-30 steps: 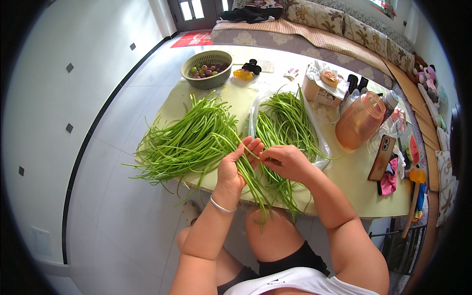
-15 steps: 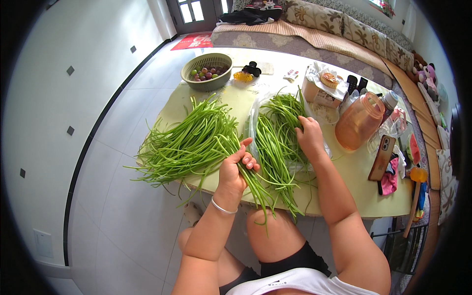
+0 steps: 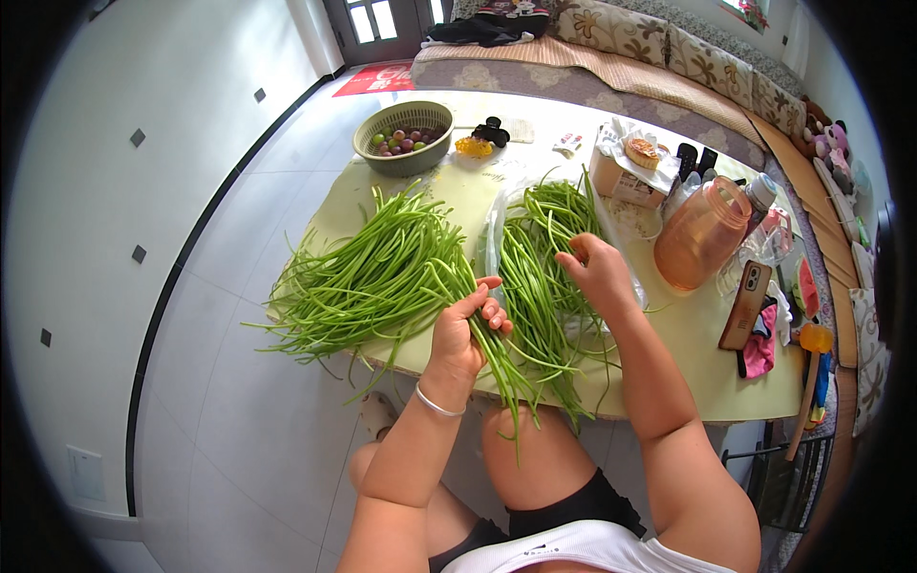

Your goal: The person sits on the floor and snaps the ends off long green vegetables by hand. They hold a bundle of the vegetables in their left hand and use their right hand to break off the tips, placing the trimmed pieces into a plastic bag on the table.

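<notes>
A large bunch of long green vegetable stems (image 3: 368, 277) is spread over the left part of the table. My left hand (image 3: 468, 329) is closed round a bundle of them near the front edge, the ends hanging down past the hand. A second heap of green stems (image 3: 544, 277) lies to the right on a clear plastic bag (image 3: 495, 224). Above this heap is my right hand (image 3: 600, 272), its fingers bent in a pinch toward the stems; whether a stem is between the fingertips is too small to make out.
A green-grey basket of grapes (image 3: 403, 164) stands at the back left, beside a black hair claw (image 3: 492, 132). To the right are a box with a pastry (image 3: 645, 153) on top, an orange translucent jug (image 3: 702, 234) and a phone (image 3: 745, 306). The table (image 3: 669, 382) ends close before my knees.
My right hand has shifted slightly toward me and left, drawing its fingertips up off the heap. The left hand keeps its bundle and has moved slightly right.
</notes>
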Demonstrator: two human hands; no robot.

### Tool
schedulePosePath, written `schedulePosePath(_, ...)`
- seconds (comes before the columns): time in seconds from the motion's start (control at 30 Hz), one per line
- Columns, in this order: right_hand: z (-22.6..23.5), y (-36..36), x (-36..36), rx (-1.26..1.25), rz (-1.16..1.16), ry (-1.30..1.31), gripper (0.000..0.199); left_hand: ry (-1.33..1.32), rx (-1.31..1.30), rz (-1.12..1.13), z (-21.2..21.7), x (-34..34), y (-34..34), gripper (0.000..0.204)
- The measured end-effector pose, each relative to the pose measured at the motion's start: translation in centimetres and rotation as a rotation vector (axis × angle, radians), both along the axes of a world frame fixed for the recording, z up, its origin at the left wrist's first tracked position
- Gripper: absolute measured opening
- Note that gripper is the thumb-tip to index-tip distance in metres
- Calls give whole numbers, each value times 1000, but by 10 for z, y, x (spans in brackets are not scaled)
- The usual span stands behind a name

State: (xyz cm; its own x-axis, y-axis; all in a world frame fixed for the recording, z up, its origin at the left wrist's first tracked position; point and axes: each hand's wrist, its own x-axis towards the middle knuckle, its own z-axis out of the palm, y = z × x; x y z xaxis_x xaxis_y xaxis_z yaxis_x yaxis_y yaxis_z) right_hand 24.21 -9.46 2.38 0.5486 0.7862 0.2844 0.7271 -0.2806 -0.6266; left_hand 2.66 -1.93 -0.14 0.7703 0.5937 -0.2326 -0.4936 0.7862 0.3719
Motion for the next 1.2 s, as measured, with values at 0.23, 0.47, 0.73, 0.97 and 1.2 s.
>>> schedulePosePath(0.23,-4,-3,7,142,13,-59,16,2,26,-6,-2,0,0,24)
schedulePosePath(0.47,24,-13,-31,219,470,-4,11,11,8,41,1,2,4,31)
schedulePosePath(0.73,7,-3,-37,209,440,140,13,-163,-1,73,-19,1,7,29)
schedulePosePath(0.97,-36,9,21,132,57,-307,28,-118,-60,11,-12,-1,7,26)
schedulePosePath(1.2,-14,8,5,349,116,-184,25,-65,-35,56,-11,-6,6,20)
